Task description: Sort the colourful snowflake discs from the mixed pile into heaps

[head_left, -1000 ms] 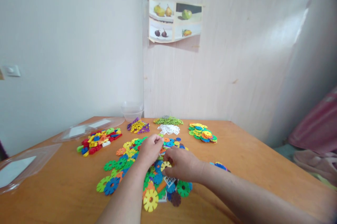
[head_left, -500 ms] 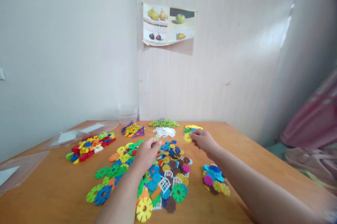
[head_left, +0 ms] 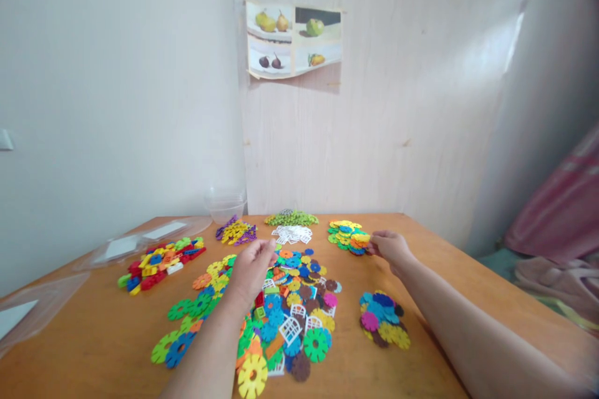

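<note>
My left hand [head_left: 253, 261] hovers over the big mixed pile of notched plastic flower discs [head_left: 316, 344], its thumb and fingers pinched together. Whatever is between those fingertips, if anything, is hidden. At the back right, my right hand [head_left: 388, 248] has its fingers closed at the right edge of a few overlapping flower discs [head_left: 360, 241], orange, yellow and blue. These lie against a small pile of yellow, green and blue discs [head_left: 344, 229]. White lattice window pieces [head_left: 291, 329] and small bricks are mixed into the big pile.
Coloured bricks [head_left: 156, 261] are heaped on the left. Along the back are purple and yellow pieces [head_left: 236, 231], white pieces [head_left: 292, 235], green pieces [head_left: 291, 218] and clear bowls [head_left: 225, 204]. Another disc pile [head_left: 384, 318] lies front right. Clear plastic bags [head_left: 58, 299] lie along the left edge.
My right hand has moved right with the discs at its fingertips, uncovering more of the back-right pile. My left hand has shifted slightly left and stays pinched. The view has shifted a little.
</note>
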`<state>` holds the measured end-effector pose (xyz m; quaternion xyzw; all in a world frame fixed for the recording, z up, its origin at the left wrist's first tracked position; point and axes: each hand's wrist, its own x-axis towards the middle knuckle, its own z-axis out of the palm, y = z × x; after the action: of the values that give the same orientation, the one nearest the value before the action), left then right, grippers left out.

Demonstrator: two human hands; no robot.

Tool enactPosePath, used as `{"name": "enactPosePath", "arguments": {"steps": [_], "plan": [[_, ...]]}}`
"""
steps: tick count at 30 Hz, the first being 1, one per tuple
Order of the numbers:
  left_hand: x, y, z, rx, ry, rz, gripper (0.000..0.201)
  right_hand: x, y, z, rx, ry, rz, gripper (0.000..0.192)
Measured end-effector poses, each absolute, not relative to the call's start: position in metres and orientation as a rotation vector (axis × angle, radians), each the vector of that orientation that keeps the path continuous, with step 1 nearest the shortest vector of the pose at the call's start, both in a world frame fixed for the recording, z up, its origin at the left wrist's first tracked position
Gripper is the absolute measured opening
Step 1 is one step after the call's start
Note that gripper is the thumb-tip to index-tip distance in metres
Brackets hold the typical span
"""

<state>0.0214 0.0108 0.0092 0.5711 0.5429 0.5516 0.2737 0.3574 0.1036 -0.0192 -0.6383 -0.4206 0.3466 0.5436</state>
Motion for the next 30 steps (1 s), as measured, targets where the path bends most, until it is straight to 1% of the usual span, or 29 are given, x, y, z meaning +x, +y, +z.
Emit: {"name": "enactPosePath", "arguments": {"steps": [6, 9, 12, 18, 24, 27, 30], "plan": [[0.017, 0.01, 0.011, 1.532, 1.477, 1.506, 0.049, 0.357, 0.098, -0.021, -1.544, -1.076, 0.783, 0.017], [0.015, 0.011, 0.009, 1.597, 1.518, 1.476, 0.044, 0.352, 0.086, -0.024, -1.58, -1.213, 0.652, 0.018], [0.012, 0.013, 0.008, 1.698, 1.604, 1.454, 0.041, 0.345, 0.069, -0.028, -1.546, -1.403, 0.504, 0.023], [0.003, 0.015, 0.006, 1.742, 1.786, 1.478, 0.038, 0.336, 0.04, -0.037, -1.434, -1.584, 0.429, 0.035], [-0.001, 0.01, 0.01, 1.693, 1.834, 1.514, 0.041, 0.327, 0.036, -0.042, -1.382, -1.722, 0.311, 0.043], [-0.001, 0.008, 0.012, 1.685, 1.84, 1.516, 0.041, 0.323, 0.037, -0.039, -1.342, -1.743, 0.329, 0.046], [-0.002, 0.008, 0.013, 1.681, 1.846, 1.51, 0.042, 0.325, 0.037, -0.031, -1.283, -1.649, 0.469, 0.045]]}}
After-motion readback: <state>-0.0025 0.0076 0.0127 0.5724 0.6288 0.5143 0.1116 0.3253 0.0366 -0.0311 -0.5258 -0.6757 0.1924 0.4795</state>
